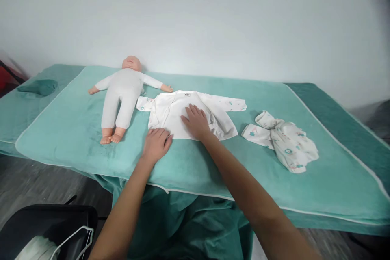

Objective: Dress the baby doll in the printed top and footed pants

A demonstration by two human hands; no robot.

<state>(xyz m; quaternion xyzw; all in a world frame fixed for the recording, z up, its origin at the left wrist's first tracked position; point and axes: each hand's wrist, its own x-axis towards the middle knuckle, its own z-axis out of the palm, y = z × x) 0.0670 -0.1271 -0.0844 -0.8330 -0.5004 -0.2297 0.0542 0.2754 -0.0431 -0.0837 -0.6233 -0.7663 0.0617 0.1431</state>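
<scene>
A white baby shirt (170, 115) with small prints lies spread flat on a teal towel (76, 130), sleeves out to both sides. My right hand (196, 121) rests flat on the middle of the shirt, fingers spread. My left hand (157, 143) lies palm down at the shirt's lower left hem, fingers loosely curled against the fabric edge. A baby doll (120, 97) in a white bodysuit lies on its back to the left of the shirt, one arm touching the shirt's sleeve.
A crumpled pair of printed baby trousers (284, 140) lies on the towel to the right. A folded dark green cloth (38, 86) sits at the far left. A black bin (48, 227) with a white hanger stands by the floor at lower left. A white wall is behind.
</scene>
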